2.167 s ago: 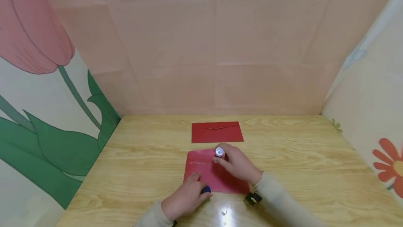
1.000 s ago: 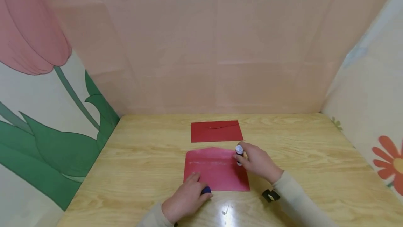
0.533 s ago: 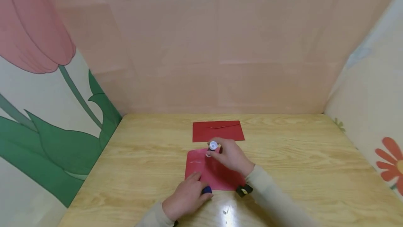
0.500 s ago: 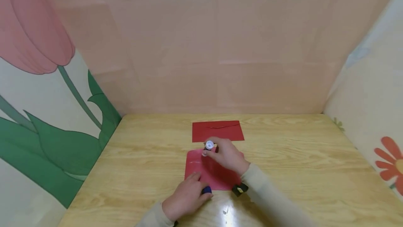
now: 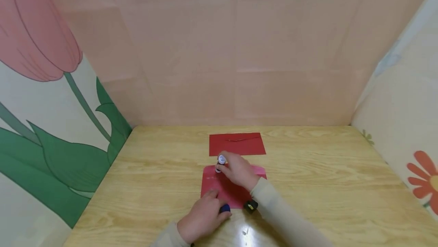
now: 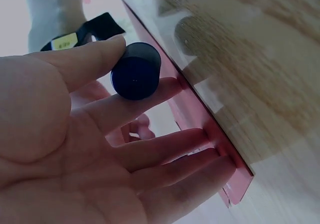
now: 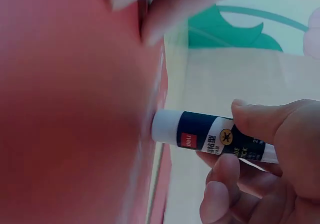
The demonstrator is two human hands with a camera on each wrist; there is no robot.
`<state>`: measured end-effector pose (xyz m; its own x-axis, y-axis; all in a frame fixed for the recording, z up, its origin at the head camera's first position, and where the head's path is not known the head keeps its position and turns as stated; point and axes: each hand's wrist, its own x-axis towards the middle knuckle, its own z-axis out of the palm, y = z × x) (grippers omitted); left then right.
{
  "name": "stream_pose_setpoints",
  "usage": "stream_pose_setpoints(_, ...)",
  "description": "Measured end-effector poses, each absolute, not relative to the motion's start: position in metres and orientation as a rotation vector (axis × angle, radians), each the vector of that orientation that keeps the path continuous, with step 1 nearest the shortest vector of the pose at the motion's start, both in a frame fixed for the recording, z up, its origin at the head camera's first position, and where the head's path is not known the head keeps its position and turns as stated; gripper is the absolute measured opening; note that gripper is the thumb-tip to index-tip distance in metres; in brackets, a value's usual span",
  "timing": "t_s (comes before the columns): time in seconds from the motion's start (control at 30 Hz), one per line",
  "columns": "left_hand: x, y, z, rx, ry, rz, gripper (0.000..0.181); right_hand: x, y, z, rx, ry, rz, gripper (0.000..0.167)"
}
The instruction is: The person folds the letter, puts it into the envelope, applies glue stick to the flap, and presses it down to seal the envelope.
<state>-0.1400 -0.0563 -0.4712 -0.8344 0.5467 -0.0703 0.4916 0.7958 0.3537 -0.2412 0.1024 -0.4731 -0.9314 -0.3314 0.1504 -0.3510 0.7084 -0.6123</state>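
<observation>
My right hand (image 5: 239, 171) grips a glue stick (image 7: 210, 135), a white and dark blue tube whose white end meets the red envelope (image 7: 75, 109) near its flap fold. In the head view that envelope lies front side down with its lighter flap (image 5: 258, 171) spread away from me. A shiny glue streak runs along the fold in the right wrist view. My left hand (image 5: 204, 213) pinches a dark blue cap (image 6: 136, 72) between thumb and index finger. Its other fingertips press on the envelope's near left part.
A second red envelope (image 5: 236, 145) lies with its flap folded down, farther back on the wooden table (image 5: 164, 163). A pink-covered wall stands behind, and printed flower panels flank both sides.
My right hand swept the glue stick right along the fold, then back left to the envelope's left part. My left hand keeps its place with the cap.
</observation>
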Motion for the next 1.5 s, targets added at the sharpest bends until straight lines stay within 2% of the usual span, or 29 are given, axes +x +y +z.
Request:
stream_pose_setpoints(0.53, -0.14, -0.055, -0.469, 0.767, 2.747, 0.513, 0.031, -0.226, 0.158, -0.447, 0.334, -2.969, 0.51, 0.024)
stream_pose_setpoints(0.63, -0.141, -0.054, -0.469, 0.774, 2.748, 0.509, 0.032, -0.226, 0.152, -0.445, 0.344, -2.914, 0.566, 0.024)
stream_pose_setpoints(0.83, -0.141, -0.054, -0.469, 0.832, 2.8, 0.499, 0.03, -0.228, 0.12, -0.455, 0.583, -2.833, 0.872, 0.022)
stream_pose_setpoints(0.93, -0.14, -0.055, -0.469, 0.843, 2.816, 0.507, 0.029, -0.23, 0.108, -0.462, 0.634, -2.862, 0.842, 0.021)
stream_pose_setpoints(1.07, -0.141, -0.056, -0.468, 0.83, 2.812, 0.51, 0.03, -0.231, 0.107, -0.466, 0.575, -2.881, 0.744, 0.022)
stream_pose_setpoints(1.5, -0.143, -0.053, -0.468, 0.72, 2.734, 0.529, 0.033, -0.219, 0.17, -0.455, 0.305, -2.938, 0.538, 0.025)
